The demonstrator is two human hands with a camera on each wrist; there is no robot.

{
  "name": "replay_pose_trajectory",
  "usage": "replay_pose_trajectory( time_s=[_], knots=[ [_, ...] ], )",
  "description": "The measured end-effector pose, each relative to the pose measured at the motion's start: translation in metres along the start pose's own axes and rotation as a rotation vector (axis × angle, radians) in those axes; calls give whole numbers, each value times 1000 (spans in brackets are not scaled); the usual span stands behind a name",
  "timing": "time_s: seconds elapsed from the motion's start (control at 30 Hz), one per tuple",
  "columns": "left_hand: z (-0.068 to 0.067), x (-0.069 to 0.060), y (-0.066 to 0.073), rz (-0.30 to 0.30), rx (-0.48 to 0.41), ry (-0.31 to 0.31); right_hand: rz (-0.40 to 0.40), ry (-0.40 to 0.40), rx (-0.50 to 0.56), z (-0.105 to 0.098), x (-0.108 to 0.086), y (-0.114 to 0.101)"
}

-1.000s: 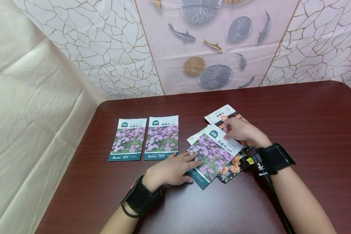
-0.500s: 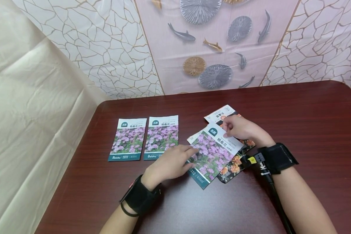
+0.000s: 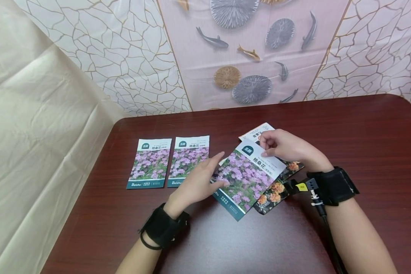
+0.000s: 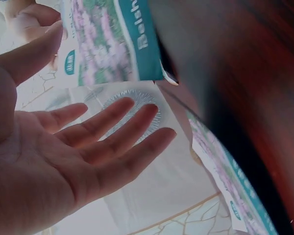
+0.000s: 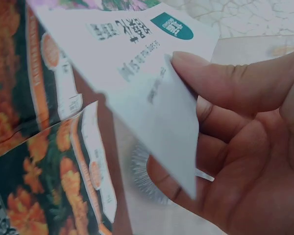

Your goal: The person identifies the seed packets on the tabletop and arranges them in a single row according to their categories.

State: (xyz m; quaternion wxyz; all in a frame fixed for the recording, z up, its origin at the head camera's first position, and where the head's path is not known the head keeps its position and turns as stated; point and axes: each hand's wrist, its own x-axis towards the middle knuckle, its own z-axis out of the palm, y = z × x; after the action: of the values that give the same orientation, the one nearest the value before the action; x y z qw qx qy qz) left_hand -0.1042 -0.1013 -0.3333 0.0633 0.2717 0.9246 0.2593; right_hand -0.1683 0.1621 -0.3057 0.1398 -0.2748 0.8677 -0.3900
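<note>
Over dark red table [image 3: 363, 144], before fish-print cloth [image 3: 198, 76], reaching with left hand [image 3: 196, 183] loosely spread and right hand [image 3: 288, 146] bent inward, hiding a corner of one of two purple packets [image 3: 150, 163] and much of the orange packets [image 3: 275, 193], and pinching front packet [image 3: 246, 177] by its top end right-handed, aslant between both hands.
</note>
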Motion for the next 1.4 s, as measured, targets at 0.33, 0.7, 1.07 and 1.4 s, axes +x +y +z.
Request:
replay_pose_trajectory(
  time_s=[0.33, 0.7, 1.07, 1.4],
  knots=[
    [-4, 2, -2, -73, -145, -32, -66, 44, 35, -7, -10, -16],
    [-7, 3, -2, -80, -177, -80, -164, 139, 8, -10, -15, -21],
    [-11, 1, 0, -90, -260, -53, -72, 337, -54, -8, -15, -27],
    [-15, 1, 0, -159, -314, 98, 108, 435, 63, -7, -12, -26]
  ],
)
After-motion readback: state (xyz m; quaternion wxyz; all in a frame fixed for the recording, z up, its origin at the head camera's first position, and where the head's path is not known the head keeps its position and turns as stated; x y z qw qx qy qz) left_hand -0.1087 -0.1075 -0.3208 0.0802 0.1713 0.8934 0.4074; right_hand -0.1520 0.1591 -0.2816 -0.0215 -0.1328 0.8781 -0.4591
